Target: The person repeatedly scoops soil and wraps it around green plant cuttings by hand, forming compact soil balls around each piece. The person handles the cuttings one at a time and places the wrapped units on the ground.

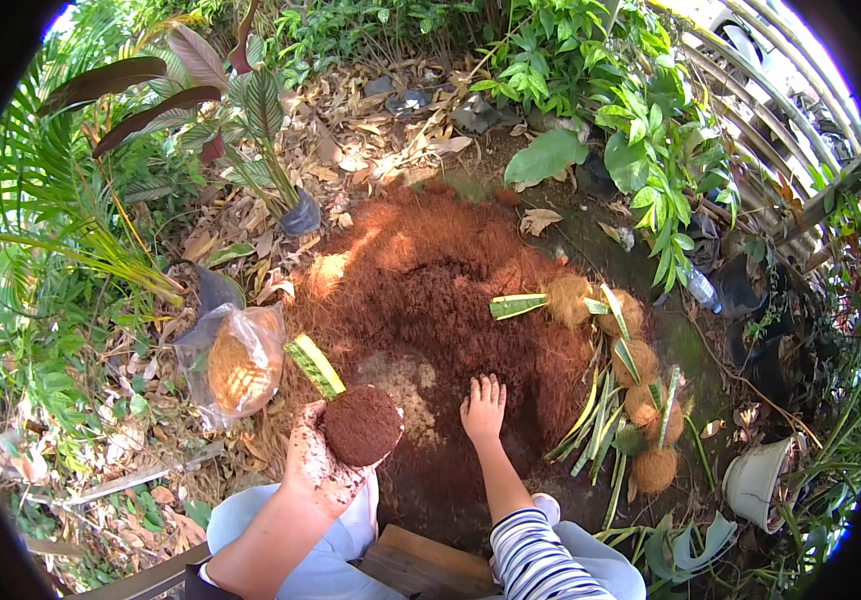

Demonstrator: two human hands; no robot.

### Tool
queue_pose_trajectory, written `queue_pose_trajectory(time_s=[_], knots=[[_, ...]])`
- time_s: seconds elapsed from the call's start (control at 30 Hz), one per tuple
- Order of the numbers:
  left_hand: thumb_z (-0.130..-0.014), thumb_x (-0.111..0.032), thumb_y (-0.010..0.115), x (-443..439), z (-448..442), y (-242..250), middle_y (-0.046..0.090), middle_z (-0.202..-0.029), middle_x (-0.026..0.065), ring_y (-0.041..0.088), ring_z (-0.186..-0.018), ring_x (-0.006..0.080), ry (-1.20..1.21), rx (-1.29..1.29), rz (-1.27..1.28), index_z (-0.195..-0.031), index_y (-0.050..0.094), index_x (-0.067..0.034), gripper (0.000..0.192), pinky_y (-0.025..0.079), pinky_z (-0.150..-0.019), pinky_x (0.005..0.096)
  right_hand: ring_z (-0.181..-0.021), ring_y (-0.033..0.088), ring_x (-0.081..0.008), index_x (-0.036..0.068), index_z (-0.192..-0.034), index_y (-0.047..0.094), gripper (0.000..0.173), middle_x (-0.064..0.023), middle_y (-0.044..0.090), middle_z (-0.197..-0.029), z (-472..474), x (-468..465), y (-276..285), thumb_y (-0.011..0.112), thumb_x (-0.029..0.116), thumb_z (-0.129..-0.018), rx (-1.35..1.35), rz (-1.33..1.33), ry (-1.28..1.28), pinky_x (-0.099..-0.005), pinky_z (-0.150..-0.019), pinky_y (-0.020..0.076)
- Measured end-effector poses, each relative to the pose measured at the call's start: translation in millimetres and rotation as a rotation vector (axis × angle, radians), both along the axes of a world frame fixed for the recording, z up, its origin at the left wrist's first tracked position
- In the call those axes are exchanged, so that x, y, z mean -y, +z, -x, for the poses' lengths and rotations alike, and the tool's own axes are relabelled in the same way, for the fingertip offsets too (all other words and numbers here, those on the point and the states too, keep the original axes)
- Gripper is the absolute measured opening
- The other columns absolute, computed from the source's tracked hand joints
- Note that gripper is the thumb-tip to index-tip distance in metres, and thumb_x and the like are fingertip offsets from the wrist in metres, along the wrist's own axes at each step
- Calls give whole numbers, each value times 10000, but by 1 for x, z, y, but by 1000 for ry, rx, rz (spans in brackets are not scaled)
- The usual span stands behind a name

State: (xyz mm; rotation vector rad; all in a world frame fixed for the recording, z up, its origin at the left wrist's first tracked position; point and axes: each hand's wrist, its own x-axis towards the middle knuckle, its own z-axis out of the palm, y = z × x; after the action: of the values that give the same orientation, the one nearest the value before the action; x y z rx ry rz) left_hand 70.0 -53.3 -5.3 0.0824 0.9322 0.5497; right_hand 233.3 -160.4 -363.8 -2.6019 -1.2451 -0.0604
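Note:
My left hand (318,457) holds a round ball of dark brown coco peat (363,426), with a cut piece of variegated snake plant leaf (315,365) sticking up from its far side. Crumbs cling to my palm and fingers. My right hand (484,405) rests palm down, fingers spread, on the near edge of a reddish-brown coco peat heap (430,300); whether it grips any is hidden. Right of the heap, several fibre-wrapped balls (635,361) lie in a curved row, some with leaf pieces in them. Beside them is a bunch of long leaf strips (597,421).
A clear plastic bag (239,367) of coconut fibre stands at left, near a black-bagged potted plant (300,212). At right are a white pot (760,484), tipped over, and a plastic bottle (700,287). A wooden board (427,562) lies between my legs. Plants and dry leaves surround the area.

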Motion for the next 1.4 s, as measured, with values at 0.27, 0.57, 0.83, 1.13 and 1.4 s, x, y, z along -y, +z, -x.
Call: queue_pose_trajectory(time_s=[0.27, 0.57, 0.83, 1.13, 1.4], knots=[[-881, -264, 331, 5, 2, 5, 577, -1142, 187, 550, -1065, 366, -5, -33, -13, -1120, 538, 14, 421, 424, -953, 516, -1116, 462, -286, 89, -983, 557, 226, -105, 442, -1146, -16, -11, 12, 620, 66, -767, -407, 166, -107, -396, -913, 430], [-915, -318, 297, 22, 20, 23, 571, -1137, 152, 574, -1045, 329, -36, 48, -97, -1143, 500, -72, 392, 455, -902, 524, -773, 572, -228, 45, -923, 578, 155, -81, 557, -883, -31, 2, -4, 548, -64, -817, -1093, -537, -662, -386, -743, 519], [-930, -317, 267, 32, 20, 26, 564, -1130, 151, 584, -1018, 309, -24, 92, -155, -1145, 476, -55, 398, 464, -894, 504, -638, 549, -198, 63, -867, 581, 66, -66, 546, -724, -43, 8, 65, 538, 109, -886, -1822, -1167, -810, -368, -627, 494], [-918, -346, 256, 49, -3, 41, 589, -1065, 145, 597, -977, 307, -37, 166, -160, -1111, 476, -47, 418, 479, -868, 488, -540, 518, -168, 103, -842, 584, 128, -28, 587, -722, -51, 0, 142, 526, 209, -884, -1939, -1250, -851, -236, -480, 456], [-955, -365, 223, 52, -18, 52, 557, -1101, 130, 586, -991, 280, 12, 243, -190, -1132, 452, -49, 428, 488, -863, 457, -346, 196, -115, 142, -651, 366, 474, 15, 266, -481, -43, 6, 221, 388, 531, -921, -1863, -1314, -750, -260, -335, 143]])
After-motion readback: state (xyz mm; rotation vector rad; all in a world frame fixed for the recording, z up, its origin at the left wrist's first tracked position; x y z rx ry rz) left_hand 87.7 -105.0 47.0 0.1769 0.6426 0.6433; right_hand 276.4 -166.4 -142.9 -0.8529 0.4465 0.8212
